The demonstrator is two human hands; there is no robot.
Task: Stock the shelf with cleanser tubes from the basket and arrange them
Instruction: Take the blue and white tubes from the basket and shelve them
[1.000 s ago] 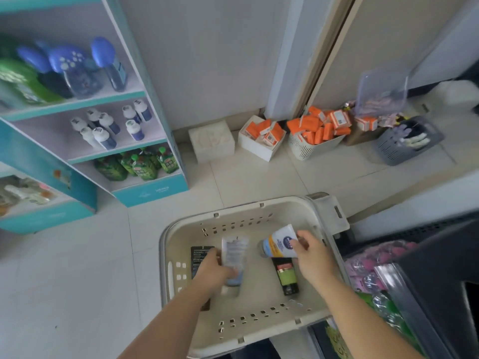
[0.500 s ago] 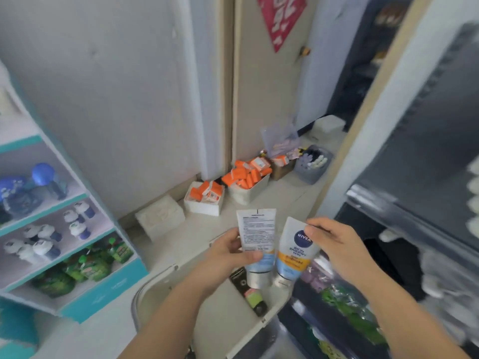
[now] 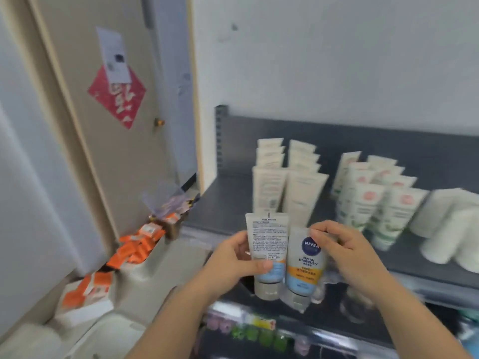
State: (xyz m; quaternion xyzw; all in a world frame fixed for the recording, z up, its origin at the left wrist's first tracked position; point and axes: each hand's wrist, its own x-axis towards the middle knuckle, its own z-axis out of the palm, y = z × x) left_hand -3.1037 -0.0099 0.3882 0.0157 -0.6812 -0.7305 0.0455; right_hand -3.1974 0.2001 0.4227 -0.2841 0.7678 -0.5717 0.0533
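Close to the dark grey metal shelf point(image 3: 228, 200), our left hand point(image 3: 233, 260) grips a smooth white plastic tube point(image 3: 267, 239) with tiny print. Our right hand point(image 3: 344, 250) pinches a flat white-and-orange tube point(image 3: 305, 265) beside it.

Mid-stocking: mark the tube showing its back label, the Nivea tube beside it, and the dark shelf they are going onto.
Back-label tube point(image 3: 268, 239): head view, on the printed text panel.
Nivea tube point(image 3: 308, 260): head view, on the Skin Energy lettering.
Dark shelf point(image 3: 228, 203): head view, on the bare board left of the standing tubes.
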